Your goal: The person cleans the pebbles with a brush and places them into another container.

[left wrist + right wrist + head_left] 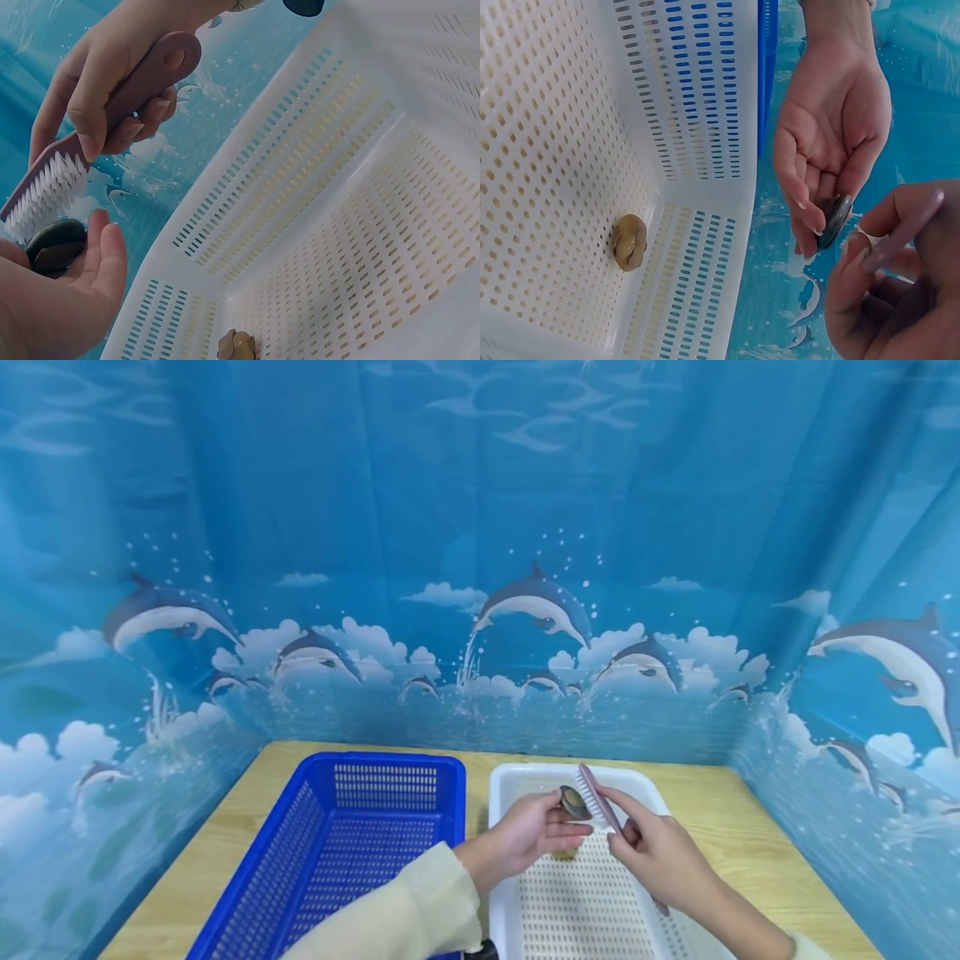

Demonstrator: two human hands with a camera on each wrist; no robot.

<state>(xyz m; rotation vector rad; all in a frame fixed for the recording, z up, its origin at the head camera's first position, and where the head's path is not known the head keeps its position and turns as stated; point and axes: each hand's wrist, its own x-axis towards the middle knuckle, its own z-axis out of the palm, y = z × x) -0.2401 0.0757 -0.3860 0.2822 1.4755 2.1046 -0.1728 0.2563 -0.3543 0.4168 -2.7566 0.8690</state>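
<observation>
Above the white basket (504, 893), my left hand (522, 833) holds a small dark oval abalone (574, 802) between thumb and fingers, its brown face showing in the head view. My right hand (660, 852) grips a scrub brush (588, 785) with a mauve handle and white bristles. In the left wrist view the bristles (46, 193) are close over the abalone (56, 246). The right wrist view shows the brush handle (905, 231) nearly edge-on. A tan, lumpy piece (630, 242) lies on the white basket's floor near a corner.
To the left stands a blue perforated basket (375, 860). Both baskets are on a light wooden table (738, 827). A blue curtain (450, 510) printed with dolphins surrounds the table at the back and sides.
</observation>
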